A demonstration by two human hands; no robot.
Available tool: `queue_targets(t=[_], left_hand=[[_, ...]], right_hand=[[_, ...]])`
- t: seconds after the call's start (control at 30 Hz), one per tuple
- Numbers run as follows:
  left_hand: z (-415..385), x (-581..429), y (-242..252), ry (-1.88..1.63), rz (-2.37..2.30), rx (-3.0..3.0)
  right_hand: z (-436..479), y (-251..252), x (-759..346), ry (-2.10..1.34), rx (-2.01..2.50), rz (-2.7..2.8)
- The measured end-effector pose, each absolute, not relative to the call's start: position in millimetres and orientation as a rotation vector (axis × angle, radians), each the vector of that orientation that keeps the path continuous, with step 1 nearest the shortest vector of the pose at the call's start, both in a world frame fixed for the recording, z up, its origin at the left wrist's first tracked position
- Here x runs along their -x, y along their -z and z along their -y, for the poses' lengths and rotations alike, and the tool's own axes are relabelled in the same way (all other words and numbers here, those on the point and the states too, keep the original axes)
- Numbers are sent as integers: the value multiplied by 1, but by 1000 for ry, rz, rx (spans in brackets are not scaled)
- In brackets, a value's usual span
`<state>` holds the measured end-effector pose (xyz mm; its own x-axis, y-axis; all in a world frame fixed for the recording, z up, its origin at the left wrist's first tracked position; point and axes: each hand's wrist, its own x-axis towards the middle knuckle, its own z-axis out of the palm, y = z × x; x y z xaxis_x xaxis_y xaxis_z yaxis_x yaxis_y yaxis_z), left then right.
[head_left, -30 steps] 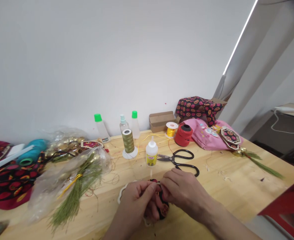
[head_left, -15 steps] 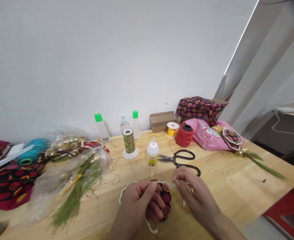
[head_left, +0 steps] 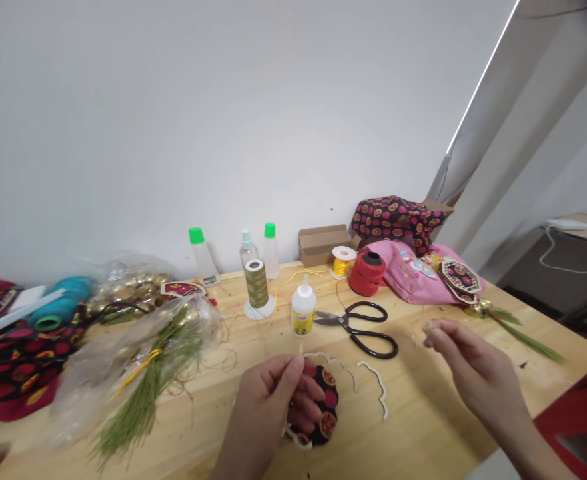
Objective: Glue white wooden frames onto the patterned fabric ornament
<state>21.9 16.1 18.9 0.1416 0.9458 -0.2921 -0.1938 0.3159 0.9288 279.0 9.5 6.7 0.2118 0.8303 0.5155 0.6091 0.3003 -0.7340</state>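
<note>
My left hand is closed on a small ornament covered in black cloth with red and orange circles, edged in white, low over the wooden table. My right hand is out to the right, thumb and finger pinched on something too thin to make out. A loose white scalloped trim piece lies on the table between the hands. A small white glue bottle and black scissors stand just behind.
A green-gold thread spool, yellow spool, red spool, three clear bottles and a cardboard box line the wall. Bagged green tassels and patterned cloth lie left; pink cloth with a finished ornament right.
My right hand has pulled away from the ornament to the right, pinched. The white trim piece has come off and now lies on the table. My left hand keeps its hold.
</note>
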Motion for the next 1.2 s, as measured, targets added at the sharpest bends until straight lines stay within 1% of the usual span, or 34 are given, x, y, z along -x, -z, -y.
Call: queue_targets(t=[0.07, 0.13, 0.2, 0.27, 0.33, 0.4, 0.57, 0.63, 0.7, 0.8, 0.87, 1.03, 1.1, 1.2], left_hand=[[-14, -25, -18, -994, -1095, -890], [-13, -28, -17, -985, -1108, -900], [-14, -28, -15, -987, -1118, -911], [-15, -27, -13, -981, -1115, -922], [-16, -26, -12, -959, -1105, -933], [-16, -26, -12, -955, -1103, -935], [-13, -30, -13, -978, -1120, -950], [-13, -30, -12, -970, -1111, -970], [-13, -29, -12, -967, -1102, -976], [-14, -25, -11, -951, -1077, -977], [-15, -24, -10, -909, -1052, -1007], [-17, -24, -8, -689, -1030, -1139], [-18, -25, -7, -665, -1026, -1133], [-19, -26, -9, -655, -1020, -1111]], right_hand=[[-18, 2, -303, 104, 1445, 1830], [-25, 11, -320, 356, 1479, 2041], [-27, 15, -327, 516, 1535, 2119], [-26, 14, -325, 599, 1659, 2075], [-22, 8, -316, 590, 1767, 2002], [-18, -1, -300, 450, 1752, 1994], [-14, -19, -239, -315, 1383, 2022], [-16, -22, -218, -479, 1274, 2015], [-19, -23, -205, -558, 1168, 2053], [-23, -22, -199, -551, 1101, 2127], [-24, -20, -198, -478, 1055, 2189], [-25, -13, -191, -28, 949, 2404], [-25, -12, -187, 141, 934, 2478], [-22, -16, -183, 285, 915, 2581]])
